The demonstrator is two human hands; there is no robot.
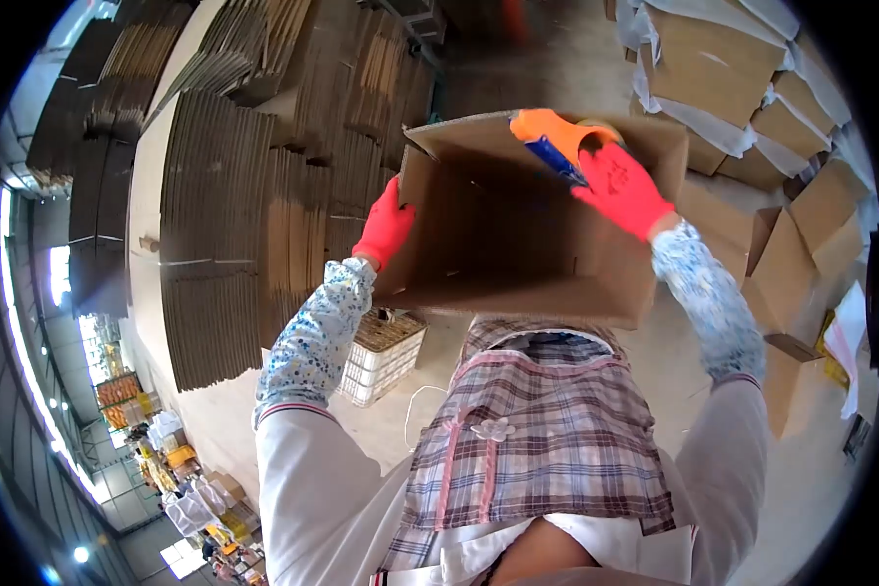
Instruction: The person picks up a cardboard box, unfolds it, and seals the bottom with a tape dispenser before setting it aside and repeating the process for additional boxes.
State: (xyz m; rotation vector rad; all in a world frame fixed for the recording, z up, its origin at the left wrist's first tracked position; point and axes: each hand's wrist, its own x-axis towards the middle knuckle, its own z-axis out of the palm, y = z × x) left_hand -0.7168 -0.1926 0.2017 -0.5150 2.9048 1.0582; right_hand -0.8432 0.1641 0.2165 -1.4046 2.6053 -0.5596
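Observation:
A cardboard box (503, 234) is held in front of my apron, its open side facing me and its inside bare. My left hand (386, 227), in a red glove, grips the box's left wall at the edge. In my red-gloved right hand (623, 190) is an orange and blue tape dispenser (554, 132), held over the box's upper right edge. Part of a tape roll shows behind its orange body. My right fingers wrap around its handle, which they partly hide.
Tall stacks of flattened cardboard (210, 234) stand on the left. A white plastic crate (383, 356) sits on the floor below the box. Opened cartons (786, 264) lie at the right, and cartons with white liners (708, 73) are at upper right.

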